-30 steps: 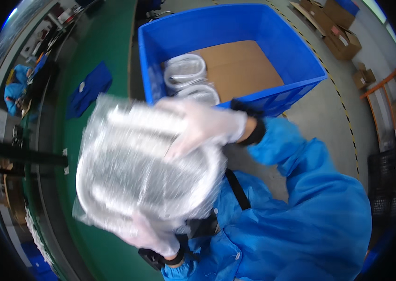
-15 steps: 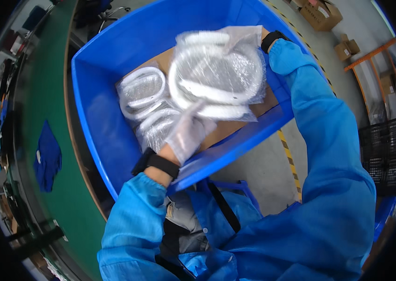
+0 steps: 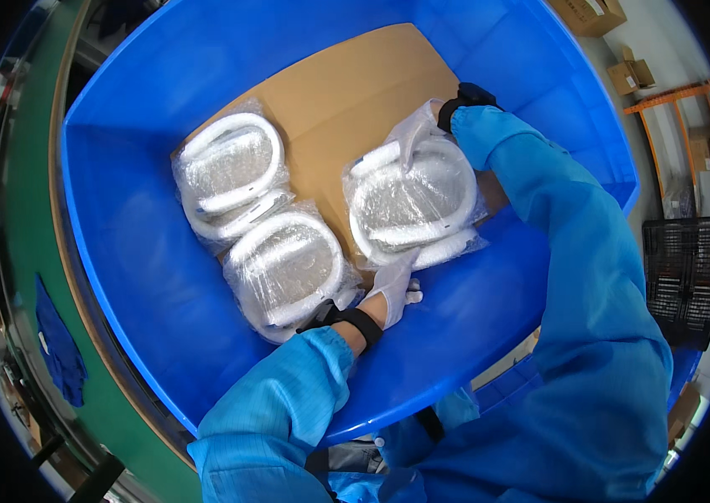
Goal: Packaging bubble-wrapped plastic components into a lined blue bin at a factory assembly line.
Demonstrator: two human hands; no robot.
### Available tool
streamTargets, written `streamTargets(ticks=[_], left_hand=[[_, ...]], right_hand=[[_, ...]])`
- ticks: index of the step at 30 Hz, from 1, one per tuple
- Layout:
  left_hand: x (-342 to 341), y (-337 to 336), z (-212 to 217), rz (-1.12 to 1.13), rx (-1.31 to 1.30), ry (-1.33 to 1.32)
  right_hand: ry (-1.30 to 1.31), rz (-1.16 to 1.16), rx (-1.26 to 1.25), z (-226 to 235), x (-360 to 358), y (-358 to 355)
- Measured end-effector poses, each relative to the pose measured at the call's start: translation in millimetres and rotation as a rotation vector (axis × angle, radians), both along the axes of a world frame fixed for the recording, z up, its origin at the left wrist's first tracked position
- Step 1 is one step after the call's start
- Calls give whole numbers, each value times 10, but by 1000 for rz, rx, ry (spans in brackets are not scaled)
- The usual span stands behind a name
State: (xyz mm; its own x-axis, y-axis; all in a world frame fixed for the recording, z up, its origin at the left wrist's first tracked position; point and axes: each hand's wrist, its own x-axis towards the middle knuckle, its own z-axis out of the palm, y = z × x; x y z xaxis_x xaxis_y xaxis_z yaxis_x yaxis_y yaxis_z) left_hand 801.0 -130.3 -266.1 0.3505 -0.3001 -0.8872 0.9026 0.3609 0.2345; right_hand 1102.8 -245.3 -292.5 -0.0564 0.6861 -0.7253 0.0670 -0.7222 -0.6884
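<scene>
A white oval ring-shaped bundle in clear plastic wrap [image 3: 412, 194] is low inside the big blue bin [image 3: 489, 310], at its right side. My left hand [image 3: 394, 289], in a thin translucent glove, grips its near edge, thumb up against the wrap. At its far edge my right hand [image 3: 422, 126], gloved too, is closed on it; its fingers are partly hidden. Left of it lie two similar wrapped bundles, a far one [image 3: 233, 159] and a near one [image 3: 288, 264]. The near one is close to my left wrist. Whether the held bundle rests fully on the bottom, I cannot tell.
Brown cardboard [image 3: 334, 84] lines the bin's bottom. A green-topped table [image 3: 107, 369] runs along the left, with a dark blue cloth [image 3: 59, 344] on it. At the right stand black crates [image 3: 682, 268], an orange-framed rack [image 3: 673, 96] and cardboard boxes [image 3: 630, 74].
Both hands have lowered the wrapped bundle deeper into the bin, toward its right side. My view has moved closer over the bin, and more of the cardboard shows.
</scene>
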Motion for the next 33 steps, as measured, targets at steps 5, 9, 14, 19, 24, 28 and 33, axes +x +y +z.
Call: streamTargets(ticks=[5, 9, 14, 19, 24, 28, 33], left_hand=[[35, 151, 34, -81, -163, -44], [120, 387, 584, -503, 19, -156], [-302, 910, 1490, -559, 111, -764], [-1124, 1275, 2641, -620, 821, -1197], [-2740, 1440, 3370, 257, 685, -644], [-4150, 1165, 3459, 763, 1039, -450], [-5140, 731, 3226, 1043, 1119, -264]], right_hand=[[-494, 469, 115, 202, -134, 410], [-575, 532, 250, 121, -354, 588], [-722, 552, 199, 2, -615, 814], [-1102, 551, 174, 222, -799, 611], [-1347, 585, -11, 457, -1203, 533], [-1414, 568, -137, 177, -1420, 639], [-1236, 619, -535, 338, -1382, 696]])
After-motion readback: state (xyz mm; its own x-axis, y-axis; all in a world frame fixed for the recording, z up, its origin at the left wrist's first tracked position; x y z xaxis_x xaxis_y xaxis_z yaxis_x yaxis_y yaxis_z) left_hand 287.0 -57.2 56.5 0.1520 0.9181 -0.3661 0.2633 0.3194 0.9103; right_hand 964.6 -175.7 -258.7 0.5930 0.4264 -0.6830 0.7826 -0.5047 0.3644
